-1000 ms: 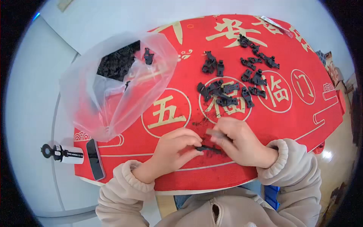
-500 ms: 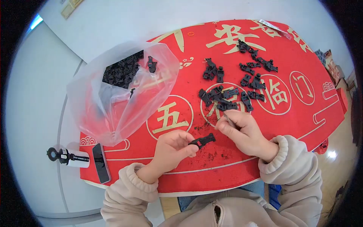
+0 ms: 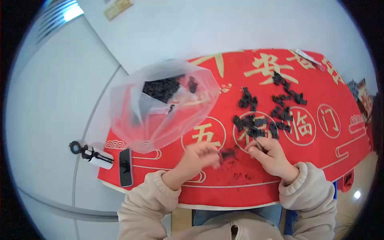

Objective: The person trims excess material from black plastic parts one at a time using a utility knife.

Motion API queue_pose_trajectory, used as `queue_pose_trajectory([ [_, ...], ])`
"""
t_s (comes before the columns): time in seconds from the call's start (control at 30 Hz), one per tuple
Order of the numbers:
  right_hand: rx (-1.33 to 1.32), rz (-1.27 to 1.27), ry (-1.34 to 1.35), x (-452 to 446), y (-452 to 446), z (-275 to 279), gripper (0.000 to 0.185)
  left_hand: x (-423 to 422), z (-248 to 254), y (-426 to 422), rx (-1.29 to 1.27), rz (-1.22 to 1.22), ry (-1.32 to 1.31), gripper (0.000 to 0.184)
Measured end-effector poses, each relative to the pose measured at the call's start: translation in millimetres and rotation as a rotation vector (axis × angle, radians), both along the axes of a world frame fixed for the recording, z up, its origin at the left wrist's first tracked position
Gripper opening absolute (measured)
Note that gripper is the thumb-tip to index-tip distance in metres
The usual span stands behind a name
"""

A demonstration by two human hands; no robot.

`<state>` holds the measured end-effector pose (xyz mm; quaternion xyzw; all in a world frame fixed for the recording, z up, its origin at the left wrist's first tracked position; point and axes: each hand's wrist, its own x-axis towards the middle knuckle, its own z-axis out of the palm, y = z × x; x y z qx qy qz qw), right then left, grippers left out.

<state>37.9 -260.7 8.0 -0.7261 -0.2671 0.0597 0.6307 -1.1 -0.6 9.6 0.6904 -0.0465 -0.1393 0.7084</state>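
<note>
My left hand (image 3: 197, 160) is closed, its fingertips pinching the end of a small black plastic part (image 3: 228, 153) above the red mat (image 3: 224, 194). Motion smears both the fingers and the part. To the right, my right hand (image 3: 274, 157) is closed round a thin, dark, narrow tool (image 3: 260, 145) whose kind I cannot make out; most of it is hidden by the fingers. Just beyond the right hand lies a loose pile of similar black plastic parts (image 3: 256, 124). Dark crumbs (image 3: 240, 176) are scattered on the mat between and below the hands.
A clear plastic bag (image 3: 132, 130) holding many black parts stands open at the left. A phone (image 3: 126, 168) lies near the mat's left edge, beside a white and black cylindrical object (image 3: 98, 157). A flat packet (image 3: 309, 58) lies at the far right edge.
The camera view has tilted and shifted, so the mat and bag appear lower and further right. My left hand still holds the black part, now blurred; my right hand keeps the thin tool.
</note>
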Motion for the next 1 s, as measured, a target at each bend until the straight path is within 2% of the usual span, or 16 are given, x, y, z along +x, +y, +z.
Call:
queue_pose_trajectory([
  [0.1,0.056,-0.035,-0.022,6.1,-5.8,3.3,0.014,26.8,30.7,5.2,-0.688,0.531,-0.163,0.029],
  [0.2,0.165,-0.073,-0.098,12.7,-9.6,-0.8,0.015,20.6,3.8,10.8,-0.615,0.43,-0.226,0.036],
  [0.3,0.259,-0.155,0.017,16.8,-15.6,14.7,0.016,8.1,-4.6,8.3,0.042,-0.086,-0.186,0.037],
  [0.33,0.259,-0.174,0.07,22.5,-22.5,17.8,0.016,6.2,-4.3,3.5,0.023,-0.192,-0.158,0.035],
  [0.37,0.231,-0.272,0.102,26.2,-27.8,22.4,0.015,4.6,6.6,-1.8,0.141,-0.302,-0.154,0.035],
  [0.43,0.28,-0.437,-0.073,51.5,-39.5,9.5,0.012,8.0,31.9,-8.3,0.371,-0.531,-0.147,0.033],
  [0.47,0.364,-0.489,-0.068,63.9,-46.6,5.2,0.01,12.9,31.3,-8.1,0.376,-0.571,-0.139,0.032],
  [0.57,0.549,-0.656,0.055,81.3,-72.4,13.9,0.018,40.8,51.3,-18.1,0.533,-0.596,-0.159,0.036],
  [0.63,0.695,-0.703,0.099,96.2,-87.8,7.3,0.024,68.9,59.5,-32.6,0.584,-0.506,-0.161,0.038],
  [0.67,0.698,-0.798,0.038,104.7,-88.0,3.1,0.03,83.1,62.2,-39.6,0.611,-0.455,-0.17,0.039],
  [0.77,0.487,-0.875,-0.128,120.9,-93.2,-25.2,0.033,126.7,46.9,-55.1,0.955,-0.354,-0.418,0.046],
  [0.8,0.356,-0.912,-0.243,123.9,-89.1,-31.4,0.028,131.4,42.9,-59.1,1.115,-0.345,-0.471,0.045],
  [0.83,0.218,-0.903,-0.252,126.0,-89.5,-39.7,0.023,135.4,38.2,-63.0,1.275,-0.336,-0.524,0.045],
  [0.87,0.22,-0.872,-0.17,122.4,-88.0,-38.3,0.021,138.4,33.7,-66.7,1.435,-0.322,-0.574,0.044],
  [1.0,0.31,-0.82,-0.01,116.4,-83.4,-31.3,0.014,134.4,22.4,-59.1,1.304,-0.324,-0.674,0.034],
])
